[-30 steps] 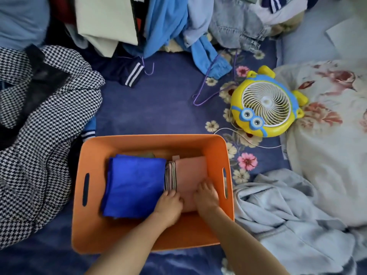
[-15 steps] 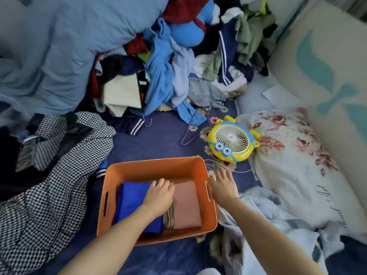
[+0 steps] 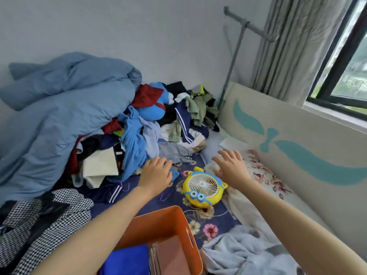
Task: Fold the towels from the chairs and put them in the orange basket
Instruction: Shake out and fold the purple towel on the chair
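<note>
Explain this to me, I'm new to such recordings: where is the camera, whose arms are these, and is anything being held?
There is no machine here. A person wears one wide-angle camera on the head, so you look forward and down along their own bare arms. The left hand and the right hand both reach out with relaxed fingers and hold nothing. Below them is a flowered blue sheet. At the bottom stands the orange basket, with a folded blue towel and a folded pink towel side by side inside. Beyond it lie a yellow fan, a heap of clothes and a blue duvet.
</note>
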### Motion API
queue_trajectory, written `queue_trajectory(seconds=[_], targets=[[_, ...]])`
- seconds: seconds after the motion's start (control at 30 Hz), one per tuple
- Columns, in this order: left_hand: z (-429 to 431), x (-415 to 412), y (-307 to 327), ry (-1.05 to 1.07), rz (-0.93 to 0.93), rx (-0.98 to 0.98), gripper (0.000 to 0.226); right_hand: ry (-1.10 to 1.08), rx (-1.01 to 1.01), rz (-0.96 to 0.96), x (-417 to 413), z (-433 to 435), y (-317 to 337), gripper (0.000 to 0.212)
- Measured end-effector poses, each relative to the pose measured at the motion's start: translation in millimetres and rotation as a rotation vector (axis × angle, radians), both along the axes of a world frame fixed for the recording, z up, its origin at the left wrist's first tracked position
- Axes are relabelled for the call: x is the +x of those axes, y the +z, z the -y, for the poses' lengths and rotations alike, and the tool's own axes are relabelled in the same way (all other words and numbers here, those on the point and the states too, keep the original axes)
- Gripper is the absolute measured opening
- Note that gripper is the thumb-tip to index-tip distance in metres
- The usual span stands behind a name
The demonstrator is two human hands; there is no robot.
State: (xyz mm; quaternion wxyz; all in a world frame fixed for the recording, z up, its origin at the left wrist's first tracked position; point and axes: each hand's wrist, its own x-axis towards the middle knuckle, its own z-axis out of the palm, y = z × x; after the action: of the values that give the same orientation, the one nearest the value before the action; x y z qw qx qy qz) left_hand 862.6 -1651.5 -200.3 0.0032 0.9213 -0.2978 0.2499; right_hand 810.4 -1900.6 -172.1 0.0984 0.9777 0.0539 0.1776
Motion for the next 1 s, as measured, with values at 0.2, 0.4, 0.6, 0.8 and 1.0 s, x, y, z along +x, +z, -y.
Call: queue_trajectory(seconds=[0.2,0.4,0.6,0.8,1.0], targets=[[-1.5,-1.1,31.0,0.04,0.15,-0.084,0.041,0.167,-0.067,0.2,4.8,12.8,30.8,0.046],[-26.7,-41.0,31.7,0.3,0.201,-0.109,0.043,0.417,-0.072,0.155,12.2,-6.3,28.0,0.057],[-70.2,-156.2,7.1,0.704,0.13,-0.134,0.044,0.789,-0.113,0.164,-12.3,-64.6,9.5,0.062],[-141.0,-368.2,-7.4,1.266,0.078,-0.119,0.045,1.27,-0.124,0.103,-101.5,-211.6,-20.3,0.067],[-156.0,-583.7,-10.7,1.787,0.105,-0.145,0.035,1.708,-0.09,0.173,-256.3,-333.0,-16.7,0.063]])
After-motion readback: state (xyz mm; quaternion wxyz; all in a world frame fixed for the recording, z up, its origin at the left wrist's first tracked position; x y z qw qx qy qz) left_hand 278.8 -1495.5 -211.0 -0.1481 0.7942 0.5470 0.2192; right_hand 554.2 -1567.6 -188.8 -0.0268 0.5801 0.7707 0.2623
